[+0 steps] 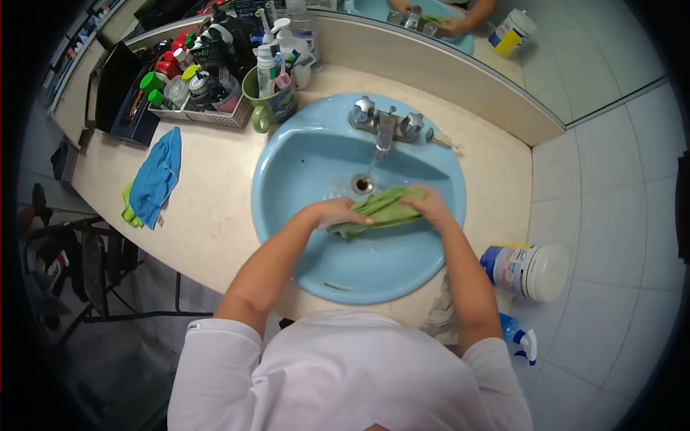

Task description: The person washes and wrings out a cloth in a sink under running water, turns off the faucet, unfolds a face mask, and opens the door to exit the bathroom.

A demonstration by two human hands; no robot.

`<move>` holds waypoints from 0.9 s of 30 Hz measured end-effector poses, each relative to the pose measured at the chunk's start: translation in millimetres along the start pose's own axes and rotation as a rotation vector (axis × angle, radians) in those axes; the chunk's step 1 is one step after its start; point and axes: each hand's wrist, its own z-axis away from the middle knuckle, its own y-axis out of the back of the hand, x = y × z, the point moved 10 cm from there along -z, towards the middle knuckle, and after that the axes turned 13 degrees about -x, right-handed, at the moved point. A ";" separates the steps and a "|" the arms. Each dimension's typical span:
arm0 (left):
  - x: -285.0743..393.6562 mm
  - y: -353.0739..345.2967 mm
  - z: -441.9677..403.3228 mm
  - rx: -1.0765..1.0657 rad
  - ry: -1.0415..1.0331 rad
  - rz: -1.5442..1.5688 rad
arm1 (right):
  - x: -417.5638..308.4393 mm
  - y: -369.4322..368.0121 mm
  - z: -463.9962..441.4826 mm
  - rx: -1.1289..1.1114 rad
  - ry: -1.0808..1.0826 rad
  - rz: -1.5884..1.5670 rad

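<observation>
Over the blue sink (345, 269) my two hands stretch a green cloth (388, 210) between them. My left hand (336, 212) grips its left end, thumb on top. At the other end, my right hand (429, 204) is closed on the cloth and slightly blurred. Water runs in a thin stream from the metal faucet (385, 133) just beyond the cloth. The drain (362, 184) shows behind it. Part of the cloth hangs below my left fingers.
Left on the counter (215, 187) lies a blue cloth (157, 179) over a yellow-green one. A green mug (269, 100) with toothbrushes and a basket (237, 115) of bottles stand behind. A white-lidded tub (528, 271) and a blue spray bottle (519, 337) are at the right.
</observation>
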 end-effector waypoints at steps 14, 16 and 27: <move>-38.7 20.7 -96.1 0.098 -0.618 1.250 | -72.8 -96.0 -2.0 0.521 0.441 0.381; -38.4 10.9 -95.2 0.100 -0.561 1.209 | -49.0 -70.1 -17.0 0.592 0.435 0.483; -6.9 15.4 -27.7 -0.102 -0.484 0.990 | -4.1 16.8 3.9 0.497 0.227 -0.637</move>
